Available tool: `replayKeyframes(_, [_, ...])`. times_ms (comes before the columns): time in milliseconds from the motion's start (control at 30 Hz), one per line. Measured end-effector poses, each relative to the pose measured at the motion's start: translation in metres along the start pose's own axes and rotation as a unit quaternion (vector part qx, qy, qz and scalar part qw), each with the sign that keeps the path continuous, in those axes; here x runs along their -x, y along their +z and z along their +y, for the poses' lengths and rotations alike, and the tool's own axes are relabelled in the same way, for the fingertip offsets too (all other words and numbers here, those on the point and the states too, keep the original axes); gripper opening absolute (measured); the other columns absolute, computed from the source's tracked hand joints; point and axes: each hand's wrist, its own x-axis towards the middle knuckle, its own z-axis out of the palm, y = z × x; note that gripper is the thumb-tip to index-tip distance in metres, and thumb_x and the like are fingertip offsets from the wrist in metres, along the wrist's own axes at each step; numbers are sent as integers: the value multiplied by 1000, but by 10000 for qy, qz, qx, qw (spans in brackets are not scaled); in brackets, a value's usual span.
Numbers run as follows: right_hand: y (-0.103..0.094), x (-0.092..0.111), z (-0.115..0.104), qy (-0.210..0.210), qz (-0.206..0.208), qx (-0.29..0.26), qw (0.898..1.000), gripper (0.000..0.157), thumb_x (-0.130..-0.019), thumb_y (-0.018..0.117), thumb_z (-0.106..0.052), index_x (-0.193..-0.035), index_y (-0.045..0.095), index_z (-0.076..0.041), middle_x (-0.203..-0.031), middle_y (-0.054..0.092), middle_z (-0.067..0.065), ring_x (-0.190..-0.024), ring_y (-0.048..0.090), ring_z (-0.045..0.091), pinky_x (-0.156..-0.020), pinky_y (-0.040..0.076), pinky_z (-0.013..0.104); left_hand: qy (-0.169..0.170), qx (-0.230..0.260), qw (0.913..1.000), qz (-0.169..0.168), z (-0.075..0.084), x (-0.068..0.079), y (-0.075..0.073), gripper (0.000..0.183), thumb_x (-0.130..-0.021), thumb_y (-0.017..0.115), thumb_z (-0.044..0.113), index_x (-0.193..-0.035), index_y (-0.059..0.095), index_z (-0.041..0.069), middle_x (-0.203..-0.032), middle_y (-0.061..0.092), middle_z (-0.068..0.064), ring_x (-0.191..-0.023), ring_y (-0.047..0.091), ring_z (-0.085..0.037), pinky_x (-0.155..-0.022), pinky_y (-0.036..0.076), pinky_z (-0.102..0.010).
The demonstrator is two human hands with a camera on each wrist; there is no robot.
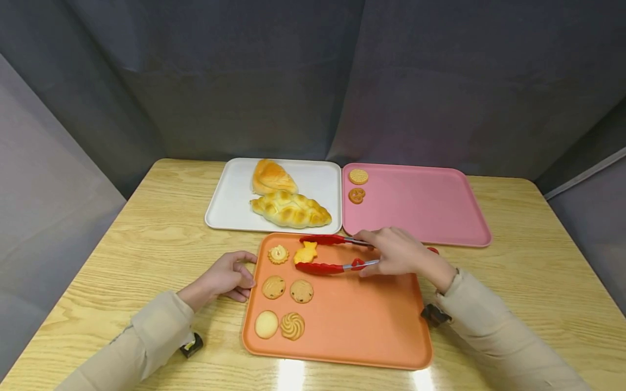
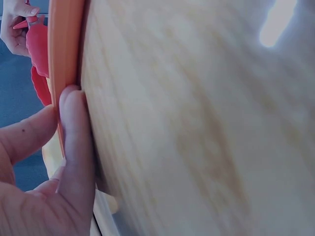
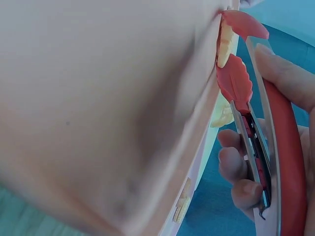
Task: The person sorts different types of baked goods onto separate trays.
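Observation:
My right hand (image 1: 393, 252) grips red-tipped metal tongs (image 1: 320, 269) over the far left part of the orange tray (image 1: 362, 315). The spread tips of the tongs lie either side of a yellow fish-shaped cookie (image 1: 306, 253). In the right wrist view, thumb and fingers wrap the handles, and the cookie (image 3: 225, 44) shows between the red tips. At the tray's left edge, my left hand (image 1: 229, 276) pinches the rim (image 2: 66, 44) between thumb and fingers. Beside the fish cookie sits a scalloped cookie (image 1: 278, 254).
Two speckled cookies (image 1: 301, 291), a plain round one (image 1: 266, 325) and a swirl cookie (image 1: 293, 326) lie nearer on the orange tray. Behind, a white tray (image 1: 225, 201) bears two breads (image 1: 290, 209). A pink tray (image 1: 420, 206) holds a round biscuit (image 1: 358, 176) and a pretzel (image 1: 356, 195).

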Motion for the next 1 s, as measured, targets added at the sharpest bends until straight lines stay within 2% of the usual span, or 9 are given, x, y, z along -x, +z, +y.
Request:
replayKeyframes(133, [-2,1,-2,70,-29,7,10000,62,-64,77,-47,-111,59,-11,-65,53,-7,-54,41,8,-47,34,24,-10,30,10000,-20,0,0,0,50,-78,58,-10,-125,43,-2,-76,58,-13,-50,58,-17,-48,54,-34])
replayKeyframes(267, [-6,4,-4,94,0,-46,9999,63,-64,77,-48,-112,59,-10,-72,59,-6,-57,44,8,-49,36,24,-20,24,10000,-17,1,1,0,50,-78,58,-10,-126,43,-2,-77,58,-13,-50,58,-17,-48,54,-34])
replayKeyframes(467, [-12,11,-4,6,218,-122,9997,64,-64,78,-46,-112,60,-8,-81,64,-2,-60,53,12,-52,42,26,-13,26,10000,-27,1,1,0,50,-78,58,-10,-126,43,-2,-78,58,-13,-50,58,-17,-48,54,-34])
replayKeyframes(600, [-14,15,-1,-53,376,-137,9992,64,-63,78,-47,-110,60,-8,-81,64,-2,-59,52,11,-52,43,26,-12,30,10000,-53,1,2,0,50,-79,58,-10,-126,43,-2,-78,58,-13,-50,58,-17,-48,54,-34])
replayKeyframes(1000, [-22,25,6,60,469,-172,9987,60,-65,79,-36,-112,59,-4,-86,66,2,-63,54,11,-57,47,30,-25,8,10000,-38,4,3,1,50,-79,58,-9,-126,43,-3,-79,57,-13,-51,58,-17,-48,54,-34])
